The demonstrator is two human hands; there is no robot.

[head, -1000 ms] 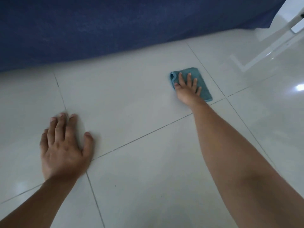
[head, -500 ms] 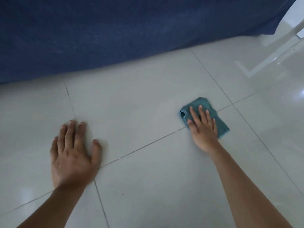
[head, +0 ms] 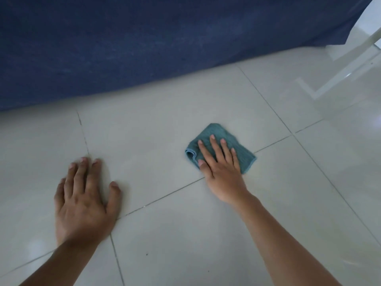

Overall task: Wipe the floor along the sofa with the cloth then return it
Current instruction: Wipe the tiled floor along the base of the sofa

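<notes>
A folded teal cloth (head: 216, 131) lies on the pale tiled floor (head: 144, 129), a short way out from the dark blue sofa (head: 144, 38) that fills the top of the view. My right hand (head: 220, 168) presses flat on the cloth, fingers spread over it and the thumb at its folded left edge. The cloth's far corner and right edge stick out past my fingers. My left hand (head: 84, 201) rests palm down on the bare tile at the lower left, fingers apart, holding nothing.
The sofa's lower edge runs from the left middle up to the right. A white furniture frame (head: 346, 73) stands on the floor at the upper right, past the sofa's end. Grout lines cross the glossy tiles.
My right hand has dragged the cloth away from the sofa, toward me and to the left across the tile. The left hand stays planted in the same spot.
</notes>
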